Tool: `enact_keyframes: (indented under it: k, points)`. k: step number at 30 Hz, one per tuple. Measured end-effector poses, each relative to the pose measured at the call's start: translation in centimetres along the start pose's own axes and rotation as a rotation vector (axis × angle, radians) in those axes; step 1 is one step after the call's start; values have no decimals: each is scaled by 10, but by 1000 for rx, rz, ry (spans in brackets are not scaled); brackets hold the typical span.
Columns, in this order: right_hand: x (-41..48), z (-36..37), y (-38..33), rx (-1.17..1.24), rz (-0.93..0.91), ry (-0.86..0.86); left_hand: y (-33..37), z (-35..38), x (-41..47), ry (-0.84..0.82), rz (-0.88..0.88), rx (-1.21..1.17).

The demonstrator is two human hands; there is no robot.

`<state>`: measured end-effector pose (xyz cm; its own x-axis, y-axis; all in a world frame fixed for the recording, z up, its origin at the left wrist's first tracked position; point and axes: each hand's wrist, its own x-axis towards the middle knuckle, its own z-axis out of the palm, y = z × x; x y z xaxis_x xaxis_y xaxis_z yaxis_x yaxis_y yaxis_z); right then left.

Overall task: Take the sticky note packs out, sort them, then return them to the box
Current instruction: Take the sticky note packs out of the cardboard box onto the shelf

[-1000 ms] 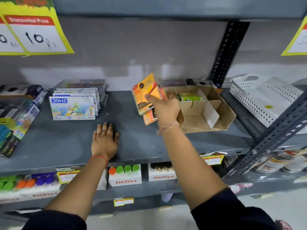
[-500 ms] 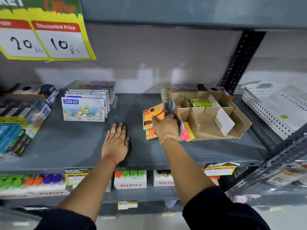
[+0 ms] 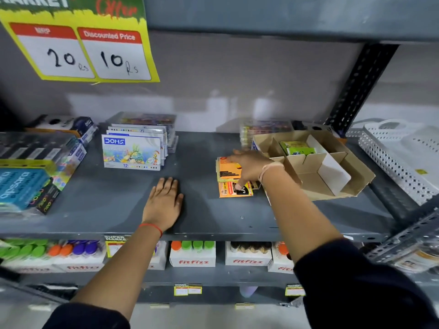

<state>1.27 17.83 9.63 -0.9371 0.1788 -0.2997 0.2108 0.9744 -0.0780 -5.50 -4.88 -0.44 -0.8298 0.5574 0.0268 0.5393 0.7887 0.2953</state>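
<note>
Two orange sticky note packs (image 3: 228, 170) lie flat on the grey shelf (image 3: 114, 205), just left of the cardboard box (image 3: 356, 176). One overlaps the other (image 3: 231, 192). My right hand (image 3: 251, 166) lies palm down on the upper pack, with fingers over its far edge and thumb at its near edge. My left hand (image 3: 164, 205) rests flat on the shelf, fingers apart, holding nothing. The box has cardboard dividers, and a green pack (image 3: 295, 148) stands in its back compartment.
DOMS colour boxes (image 3: 133, 150) stand at the back left, with more stationery packs (image 3: 31, 176) at the far left. A white perforated basket (image 3: 401, 157) sits right of the box. A slotted upright (image 3: 361, 86) rises behind it. Fitfizz cartons (image 3: 192, 257) fill the shelf below.
My right hand has brought the orange packs down from the air and laid them flat on the shelf beside the box. My left hand has stayed put.
</note>
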Motion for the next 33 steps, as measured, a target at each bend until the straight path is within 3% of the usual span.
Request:
enact_keyframes:
  k: [6,15,19,21,23,25,33]
  points:
    - [22,-7,5,87,25,-175,-3,0,-4,-7,11,-10]
    - [22,-17,17,297,-20,-68,-1,-3,-4,6,-1,-32]
    - [15,-30,14,730,-114,70,0,-2,-5,9,-1,-34]
    - [15,-33,5,1026,-199,60,-1,-2,-6,11,1,-53]
    - [21,-34,-7,1177,-231,42,-2,-3,-6,28,-6,-77]
    - [30,-31,-22,1107,-229,68,-2,-2,-5,39,-27,-74]
    - [72,3,-68,243,-159,102,-6,4,0,0,-32,-4]
